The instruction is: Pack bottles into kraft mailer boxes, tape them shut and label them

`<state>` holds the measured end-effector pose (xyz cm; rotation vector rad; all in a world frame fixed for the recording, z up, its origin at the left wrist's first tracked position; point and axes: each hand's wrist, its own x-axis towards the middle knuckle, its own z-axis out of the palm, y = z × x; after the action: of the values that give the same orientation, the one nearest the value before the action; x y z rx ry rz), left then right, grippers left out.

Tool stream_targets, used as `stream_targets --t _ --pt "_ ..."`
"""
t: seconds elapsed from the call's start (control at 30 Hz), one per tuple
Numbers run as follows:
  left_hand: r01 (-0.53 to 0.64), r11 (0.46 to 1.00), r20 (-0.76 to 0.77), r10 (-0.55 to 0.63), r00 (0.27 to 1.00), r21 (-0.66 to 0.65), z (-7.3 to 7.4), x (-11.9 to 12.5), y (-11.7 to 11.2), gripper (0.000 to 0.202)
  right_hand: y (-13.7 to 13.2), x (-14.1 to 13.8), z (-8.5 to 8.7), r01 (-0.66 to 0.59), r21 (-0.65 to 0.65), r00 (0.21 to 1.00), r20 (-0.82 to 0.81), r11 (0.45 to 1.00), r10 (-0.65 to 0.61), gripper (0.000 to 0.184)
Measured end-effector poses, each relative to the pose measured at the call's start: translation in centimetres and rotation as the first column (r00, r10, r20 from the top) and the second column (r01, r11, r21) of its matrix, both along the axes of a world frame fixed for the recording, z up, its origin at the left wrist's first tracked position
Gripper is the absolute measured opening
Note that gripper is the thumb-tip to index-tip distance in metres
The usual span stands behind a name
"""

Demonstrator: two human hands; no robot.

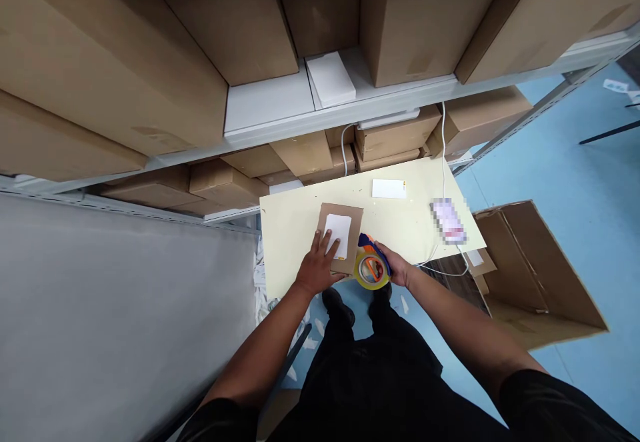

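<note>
My left hand [316, 263] lies on a brown cardboard piece [325, 215] near the table's front edge. Its fingers are spread over a white card [341, 227] on top, and the thumb rests along the cardboard's near edge. I cannot tell whether the cardboard is a flat sheet or a thin box. My right hand [395, 263] is closed round a blue and orange tape dispenser [381, 253] carrying a roll of clear yellowish tape. The dispenser is just right of the cardboard; whether the two touch is unclear.
On the pale table [290, 229] are a white label card [389, 189] and a blurred-out phone [449, 221] with a white cable. Shelves packed with cardboard boxes [230, 22] stand behind and overhead. An open carton [545, 275] sits at right. Paper scraps [319, 327] litter the floor.
</note>
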<state>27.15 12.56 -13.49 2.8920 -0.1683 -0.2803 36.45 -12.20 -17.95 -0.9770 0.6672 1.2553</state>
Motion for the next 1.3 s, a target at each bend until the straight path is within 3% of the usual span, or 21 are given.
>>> stream_targets --t 0.1,0.2,0.3,0.4,0.5,0.57,0.67,0.77,0.9,1.0,1.07,1.17,1.3 --pt "-0.063 0.998 -0.004 0.063 0.998 0.019 -0.4 1.1 -0.5 0.103 0.2 2.5 0.2 -0.020 -0.001 1.000 0.025 1.000 0.020 0.053" --pt "-0.163 0.986 0.008 0.163 0.987 0.041 -0.6 1.6 -1.3 0.101 -0.5 3.0 0.2 0.022 -0.006 0.999 0.041 1.000 -0.022 0.052" --pt "-0.218 0.975 0.004 0.218 0.976 0.049 -0.5 2.1 -2.1 0.099 -2.2 0.2 -0.5 0.074 0.019 0.997 0.024 0.997 -0.074 0.051" --pt "-0.281 0.959 -0.015 0.282 0.959 0.047 -0.5 2.7 -3.2 0.100 -3.7 -4.9 -1.6 0.106 0.027 0.994 -0.029 0.994 -0.105 0.054" --pt "-0.350 0.937 -0.013 0.350 0.936 0.015 -0.6 2.7 -4.9 0.102 -3.3 -8.6 -2.2 0.177 0.060 0.984 -0.048 0.982 -0.174 0.055" --pt "-0.364 0.931 -0.004 0.364 0.931 -0.007 -0.6 1.9 -6.2 0.102 -2.3 -8.7 -2.2 0.227 0.110 0.974 -0.045 0.968 -0.223 0.054" --pt "-0.295 0.955 -0.036 0.296 0.955 0.011 0.1 0.1 -7.0 0.105 -1.2 -5.1 -1.6 0.214 0.158 0.977 -0.043 0.964 -0.210 0.060" --pt "-0.140 0.988 -0.129 0.148 0.981 0.068 1.4 -0.2 -5.1 0.102 -1.5 0.9 -1.2 0.098 0.141 0.995 -0.018 0.985 -0.096 0.061" --pt "0.103 0.991 -0.130 -0.092 0.987 0.084 2.2 2.7 -0.3 0.092 -2.0 7.3 -1.2 -0.036 -0.005 0.997 0.075 0.999 0.037 0.047" --pt "0.077 0.991 -0.072 -0.070 0.995 0.110 1.5 4.9 1.7 0.090 -1.5 9.0 -1.3 -0.090 -0.080 0.991 0.096 0.993 0.098 0.048" --pt "0.014 0.991 -0.060 -0.006 0.998 0.130 0.8 5.4 1.6 0.089 -1.4 8.7 -1.4 -0.086 -0.107 0.990 0.104 0.991 0.097 0.051" --pt "-0.051 0.990 -0.041 0.057 0.998 0.128 0.0 5.1 0.4 0.090 -2.2 6.3 -1.6 0.016 -0.111 0.992 0.128 0.994 -0.001 0.051" --pt "-0.119 0.987 -0.021 0.122 0.992 0.110 -0.2 4.8 -1.0 0.091 -4.0 -0.4 -1.9 0.101 -0.113 0.992 0.081 0.988 -0.092 0.051"
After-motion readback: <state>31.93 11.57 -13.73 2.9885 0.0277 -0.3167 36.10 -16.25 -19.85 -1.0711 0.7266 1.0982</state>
